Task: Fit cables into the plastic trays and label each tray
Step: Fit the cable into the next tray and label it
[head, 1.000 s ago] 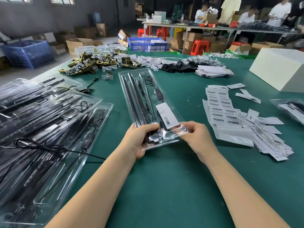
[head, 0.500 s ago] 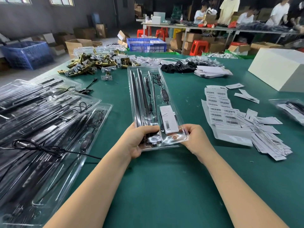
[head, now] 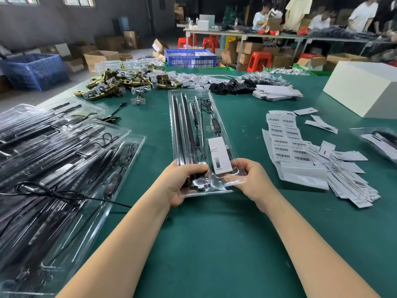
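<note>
Both forearms reach forward from six o'clock over the green table. The left hand curls its fingers and thumb around the near left corner of the long clear plastic tray; the right hand pinches the near right corner. The tray, lengthwise toward twelve o'clock, holds black rods, a black cable and a white label card.

The table is dark green. The tray is clear, holding black cables and a white card. White labels carry black barcodes. The crates are blue; the stools are red.
</note>
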Action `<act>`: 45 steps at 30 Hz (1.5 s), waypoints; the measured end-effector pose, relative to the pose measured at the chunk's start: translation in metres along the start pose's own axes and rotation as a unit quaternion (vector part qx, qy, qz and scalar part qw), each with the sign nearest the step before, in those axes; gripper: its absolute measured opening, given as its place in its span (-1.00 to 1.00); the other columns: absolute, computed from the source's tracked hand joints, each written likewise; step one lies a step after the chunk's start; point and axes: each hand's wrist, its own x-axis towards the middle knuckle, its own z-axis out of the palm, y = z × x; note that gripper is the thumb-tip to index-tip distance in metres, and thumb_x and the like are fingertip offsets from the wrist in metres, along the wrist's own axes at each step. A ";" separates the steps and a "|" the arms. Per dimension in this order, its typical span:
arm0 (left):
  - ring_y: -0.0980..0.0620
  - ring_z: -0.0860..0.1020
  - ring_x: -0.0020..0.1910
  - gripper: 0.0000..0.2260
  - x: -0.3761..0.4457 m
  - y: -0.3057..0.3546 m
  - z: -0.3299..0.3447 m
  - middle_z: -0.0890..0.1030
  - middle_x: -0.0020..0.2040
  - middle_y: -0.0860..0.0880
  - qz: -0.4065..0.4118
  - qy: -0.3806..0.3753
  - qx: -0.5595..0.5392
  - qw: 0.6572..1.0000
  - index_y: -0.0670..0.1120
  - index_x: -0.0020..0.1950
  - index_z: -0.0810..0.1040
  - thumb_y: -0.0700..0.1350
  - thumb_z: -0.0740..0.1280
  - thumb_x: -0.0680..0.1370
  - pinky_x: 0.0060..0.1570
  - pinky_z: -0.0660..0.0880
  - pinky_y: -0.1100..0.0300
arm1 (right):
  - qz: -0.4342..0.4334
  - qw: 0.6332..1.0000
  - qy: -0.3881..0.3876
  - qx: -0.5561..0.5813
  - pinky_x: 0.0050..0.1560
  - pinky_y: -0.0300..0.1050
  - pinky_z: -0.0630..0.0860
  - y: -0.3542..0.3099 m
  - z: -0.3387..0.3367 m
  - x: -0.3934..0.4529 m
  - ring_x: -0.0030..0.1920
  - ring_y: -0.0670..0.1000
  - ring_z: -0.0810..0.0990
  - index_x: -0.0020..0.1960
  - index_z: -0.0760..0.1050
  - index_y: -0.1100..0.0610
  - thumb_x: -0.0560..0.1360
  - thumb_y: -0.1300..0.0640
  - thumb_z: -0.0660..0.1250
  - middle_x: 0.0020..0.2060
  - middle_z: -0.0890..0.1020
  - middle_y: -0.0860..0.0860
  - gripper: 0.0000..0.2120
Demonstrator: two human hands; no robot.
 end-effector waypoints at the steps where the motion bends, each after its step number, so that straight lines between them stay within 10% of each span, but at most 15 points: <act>1: -0.13 0.64 -0.15 -0.43 0.000 0.000 0.000 0.68 0.00 -0.22 -0.002 0.002 0.001 1.000 -0.27 0.31 0.47 -0.30 0.53 0.33 0.16 0.53 -0.15 | 0.002 1.000 -0.003 0.011 -0.18 -0.42 0.48 0.000 0.000 0.000 -0.21 -0.20 0.62 -0.10 0.63 0.01 0.33 0.29 0.56 -0.19 0.70 -0.14 -0.75; 16: -0.03 0.66 -0.38 -0.58 -0.007 0.005 0.001 0.68 -0.28 -0.14 -0.014 -0.001 -0.015 1.000 -0.23 0.18 0.48 -0.35 0.49 0.37 -0.38 0.62 0.11 | -0.035 0.995 -0.052 -0.081 0.19 -0.07 0.48 -0.006 -0.004 -0.002 0.09 0.09 0.60 -0.11 0.58 -0.17 0.52 0.14 0.40 0.08 0.62 0.12 -0.81; 36: -0.03 0.66 -0.38 -0.57 -0.006 0.003 0.002 0.68 -0.29 -0.12 0.000 -0.014 -0.031 0.999 -0.26 0.23 0.52 -0.34 0.47 0.38 -0.43 0.56 0.17 | 0.000 1.000 0.013 -0.007 -0.52 -0.30 0.36 0.005 -0.003 0.003 -0.51 -0.20 0.45 0.04 0.34 -0.05 0.45 0.25 0.46 -0.16 0.63 0.02 -0.64; 45: -0.03 0.66 -0.37 -0.48 -0.003 0.002 0.000 0.69 -0.27 -0.13 0.005 -0.002 -0.026 1.000 -0.31 0.29 0.47 -0.32 0.50 0.35 -0.43 0.55 0.19 | -0.026 0.998 0.041 0.030 -0.53 -0.39 0.37 0.004 0.002 0.000 -0.51 -0.26 0.48 0.15 0.42 0.01 0.45 0.35 0.43 -0.27 0.62 -0.01 -0.60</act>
